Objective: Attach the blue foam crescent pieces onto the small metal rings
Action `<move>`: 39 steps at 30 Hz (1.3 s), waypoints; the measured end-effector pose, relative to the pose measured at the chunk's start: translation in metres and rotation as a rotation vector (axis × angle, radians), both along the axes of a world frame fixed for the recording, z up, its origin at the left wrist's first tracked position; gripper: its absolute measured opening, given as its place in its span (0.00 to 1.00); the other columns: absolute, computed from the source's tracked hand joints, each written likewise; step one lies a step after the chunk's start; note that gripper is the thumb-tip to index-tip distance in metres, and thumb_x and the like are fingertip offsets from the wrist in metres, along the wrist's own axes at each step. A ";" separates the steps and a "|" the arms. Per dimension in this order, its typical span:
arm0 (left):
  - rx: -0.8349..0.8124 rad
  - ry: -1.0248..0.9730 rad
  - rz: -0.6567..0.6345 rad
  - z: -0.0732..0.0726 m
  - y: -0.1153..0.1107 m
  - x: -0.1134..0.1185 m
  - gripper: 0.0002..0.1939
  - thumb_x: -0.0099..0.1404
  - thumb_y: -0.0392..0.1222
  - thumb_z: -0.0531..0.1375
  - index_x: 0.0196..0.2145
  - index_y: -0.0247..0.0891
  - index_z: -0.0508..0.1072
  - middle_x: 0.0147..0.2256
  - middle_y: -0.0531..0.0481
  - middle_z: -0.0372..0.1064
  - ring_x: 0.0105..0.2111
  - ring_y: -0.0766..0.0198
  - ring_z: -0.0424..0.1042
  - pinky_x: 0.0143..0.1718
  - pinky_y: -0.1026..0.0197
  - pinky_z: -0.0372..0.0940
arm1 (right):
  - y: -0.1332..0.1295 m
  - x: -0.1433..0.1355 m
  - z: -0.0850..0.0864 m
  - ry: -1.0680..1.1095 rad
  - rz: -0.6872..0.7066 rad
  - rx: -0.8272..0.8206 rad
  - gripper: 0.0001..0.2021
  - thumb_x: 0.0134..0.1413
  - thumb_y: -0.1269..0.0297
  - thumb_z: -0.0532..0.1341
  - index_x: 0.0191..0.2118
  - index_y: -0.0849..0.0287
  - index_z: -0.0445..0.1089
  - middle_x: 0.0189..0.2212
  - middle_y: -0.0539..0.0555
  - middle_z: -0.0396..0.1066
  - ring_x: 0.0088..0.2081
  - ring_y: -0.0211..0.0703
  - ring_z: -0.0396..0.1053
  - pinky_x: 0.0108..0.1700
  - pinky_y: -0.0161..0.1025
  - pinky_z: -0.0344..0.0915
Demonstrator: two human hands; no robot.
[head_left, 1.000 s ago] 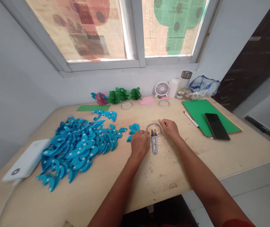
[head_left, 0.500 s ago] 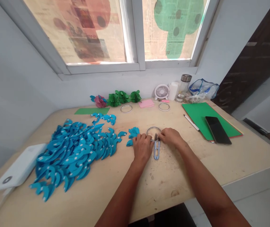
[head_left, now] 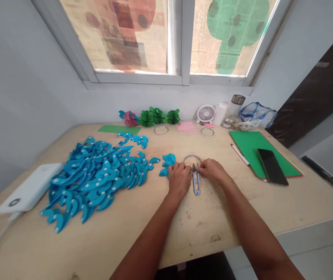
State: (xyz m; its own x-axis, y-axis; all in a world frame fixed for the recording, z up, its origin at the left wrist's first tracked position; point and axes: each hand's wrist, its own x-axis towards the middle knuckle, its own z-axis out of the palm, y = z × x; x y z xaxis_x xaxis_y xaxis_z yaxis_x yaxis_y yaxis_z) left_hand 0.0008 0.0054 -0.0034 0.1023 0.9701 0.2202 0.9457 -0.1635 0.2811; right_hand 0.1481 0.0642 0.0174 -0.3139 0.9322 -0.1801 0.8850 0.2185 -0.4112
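Note:
My left hand [head_left: 180,178] rests palm down on the table, fingers curled together at the lower left rim of a thin tape ring [head_left: 192,156]. What those fingers grip is hidden. My right hand [head_left: 212,170] pinches at the ring's right side; anything in its fingertips is too small to name. Between both hands lie blue-handled thread snips [head_left: 196,185], blades pointing away from me. A small stack of blue paper pieces [head_left: 168,161] sits just beyond my left knuckles. Farther left spreads a large heap of curved blue paper pieces [head_left: 96,175] with white squares on them.
A white power bank [head_left: 30,188] with a cable stands left. Along the wall are green paper blossoms [head_left: 157,116], a small fan [head_left: 206,113] and a glass bottle [head_left: 237,107]. Two more rings lie at the back. Rightward, a phone [head_left: 272,166] rests on green sheets [head_left: 246,142] beside a pen [head_left: 240,154].
The view has shifted, so most of the scene sits farther right in the picture. Both hands stay beside the ring and the snips, with little visible movement.

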 end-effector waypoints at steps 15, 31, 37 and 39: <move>0.243 -0.665 -0.091 0.002 0.001 -0.014 0.06 0.62 0.38 0.52 0.34 0.39 0.68 0.38 0.46 0.69 0.42 0.59 0.65 0.45 0.57 0.60 | 0.005 0.032 0.020 1.095 -0.106 -0.149 0.13 0.45 0.54 0.63 0.26 0.59 0.63 0.19 0.46 0.63 0.21 0.32 0.59 0.26 0.32 0.57; 0.269 -1.047 -0.159 0.000 -0.003 -0.002 0.04 0.60 0.39 0.56 0.32 0.37 0.68 0.30 0.51 0.66 0.31 0.66 0.66 0.35 0.63 0.61 | 0.011 0.001 -0.010 1.742 -0.502 -0.480 0.09 0.48 0.60 0.62 0.31 0.60 0.66 0.17 0.45 0.65 0.14 0.28 0.56 0.15 0.27 0.53; 0.341 -0.893 -0.238 0.002 -0.007 -0.001 0.06 0.60 0.38 0.56 0.36 0.37 0.70 0.33 0.48 0.69 0.34 0.63 0.68 0.37 0.61 0.62 | 0.005 -0.001 0.001 1.630 -0.306 -0.332 0.14 0.39 0.63 0.68 0.33 0.61 0.68 0.21 0.45 0.66 0.14 0.26 0.56 0.16 0.28 0.50; 0.349 -0.880 -0.252 0.004 -0.008 -0.001 0.05 0.60 0.37 0.56 0.34 0.37 0.70 0.32 0.48 0.69 0.34 0.63 0.68 0.37 0.61 0.62 | 0.005 0.001 0.002 1.608 -0.269 -0.323 0.14 0.38 0.63 0.68 0.34 0.61 0.69 0.21 0.45 0.65 0.14 0.25 0.55 0.16 0.29 0.49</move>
State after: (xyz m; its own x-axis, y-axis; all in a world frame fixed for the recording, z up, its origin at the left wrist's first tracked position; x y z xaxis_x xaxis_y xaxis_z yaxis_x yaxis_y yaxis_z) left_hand -0.0004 -0.0022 0.0003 -0.0406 0.8080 0.5878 0.3472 -0.5403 0.7665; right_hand 0.1489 0.0689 0.0197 -0.2050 0.9781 -0.0363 -0.4643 -0.1298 -0.8761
